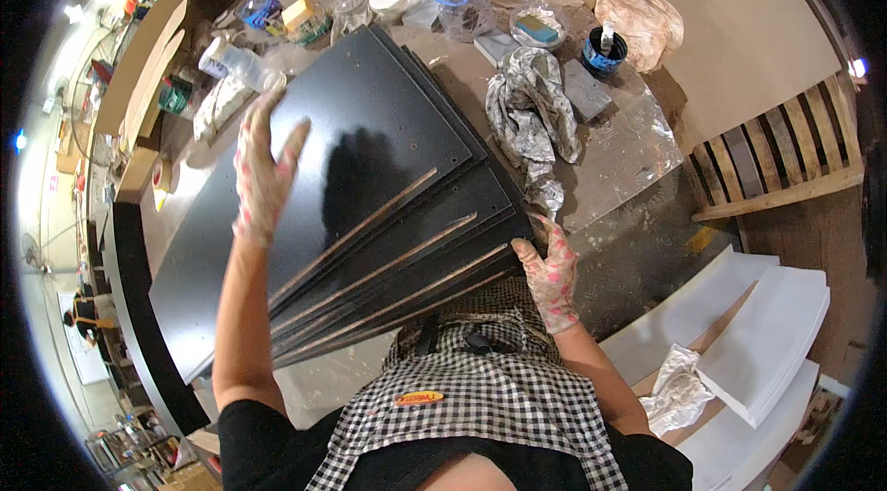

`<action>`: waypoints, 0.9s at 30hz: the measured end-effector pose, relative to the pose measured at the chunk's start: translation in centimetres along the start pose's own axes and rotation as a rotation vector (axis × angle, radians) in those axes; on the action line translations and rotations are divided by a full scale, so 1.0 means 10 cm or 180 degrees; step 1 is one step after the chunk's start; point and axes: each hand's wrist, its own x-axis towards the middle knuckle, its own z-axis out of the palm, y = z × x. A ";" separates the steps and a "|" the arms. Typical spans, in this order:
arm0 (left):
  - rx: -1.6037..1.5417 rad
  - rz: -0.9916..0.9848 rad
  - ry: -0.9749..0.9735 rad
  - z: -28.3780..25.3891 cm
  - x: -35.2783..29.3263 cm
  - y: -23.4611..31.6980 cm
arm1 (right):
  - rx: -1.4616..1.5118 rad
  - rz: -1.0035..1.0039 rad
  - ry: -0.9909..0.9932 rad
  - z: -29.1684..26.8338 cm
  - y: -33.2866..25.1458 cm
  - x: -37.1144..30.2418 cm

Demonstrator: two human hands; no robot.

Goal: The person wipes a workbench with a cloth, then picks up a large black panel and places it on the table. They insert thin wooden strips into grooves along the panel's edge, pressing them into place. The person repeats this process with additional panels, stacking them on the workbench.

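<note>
A fanned stack of glossy black panels point(370, 121) lies across the table, several pale strips showing along its near edges. My left hand point(262, 158), in a white glove with pink spots, is over the left part of the top panel. Its fingers are stretched out and the thumb is apart; whether the palm touches the surface I cannot tell. At the right-hand corner of the lower panels is my right hand point(554, 280), in a matching glove. Its thumb is on the near side of that corner and its fingers are round the far side, partly hidden.
A crumpled patterned cloth point(536, 108) lies just right of the stack, beside a black tub point(603, 52) and a grey block point(586, 89). Bottles and jars crowd the table's far side. White curved panels point(762, 334) sit low at the right, below a wooden pallet point(785, 154).
</note>
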 end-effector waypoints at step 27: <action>-0.2803 -0.1327 -0.3869 1.67 1.47 -1.53 | 0.0859 0.0353 -0.0890 -0.19 0.13 0.17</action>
